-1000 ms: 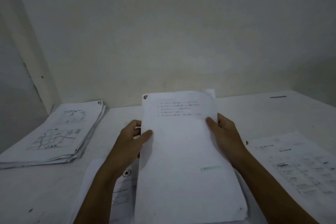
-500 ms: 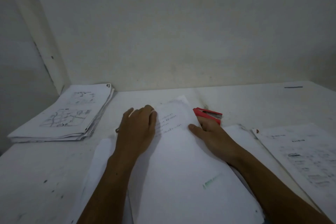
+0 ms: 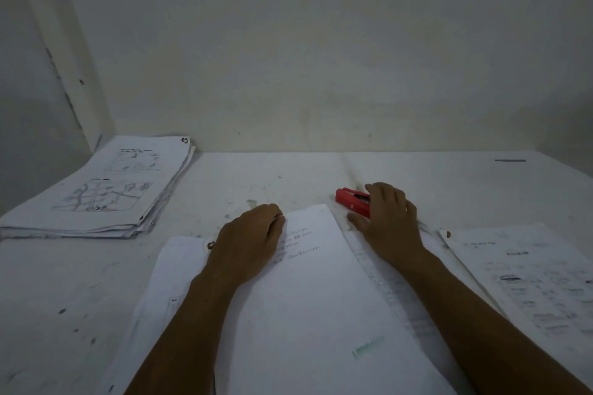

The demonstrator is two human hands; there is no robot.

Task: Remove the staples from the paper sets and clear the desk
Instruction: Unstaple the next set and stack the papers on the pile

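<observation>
Left hand [image 3: 248, 242] down on the top-left corner of the paper set [image 3: 317, 314], fingers curled over the upper edge; looks like a pinch on the corner, fingertips hidden behind the knuckles. Set lies flat on the desk [image 3: 288, 176], centre-near, tilted slightly clockwise, faint green stamp near the bottom right.

Right hand [image 3: 390, 218] on the red staple remover [image 3: 353, 203], fingers wrapped over its right end, thumb [image 3: 356, 221] against the near side. Remover sits on the desk just past the set's top-right corner, left end sticking out free.

Around:
- Underlying sheets [image 3: 173, 269] poking out left of the set, small ring mark by the left wrist.
- More printed pages [image 3: 382, 269] fanned out under the set's right edge, partly covered by the right forearm.
- Separate printed sheet [image 3: 539, 285] far right, small dark mark at its top-left corner, apart from the set.
- Thick stack of papers [image 3: 106, 189] far left by the wall, map-like drawing on top, well apart from both hands.
- Dark short strip [image 3: 510, 160] far right back of the desk, too small to identify.
- Desk surface scuffed and stained, greenish smudges between stack and set.

Nothing between right hand and remover; the forearms cover part of the set's left side and the fanned pages.
</observation>
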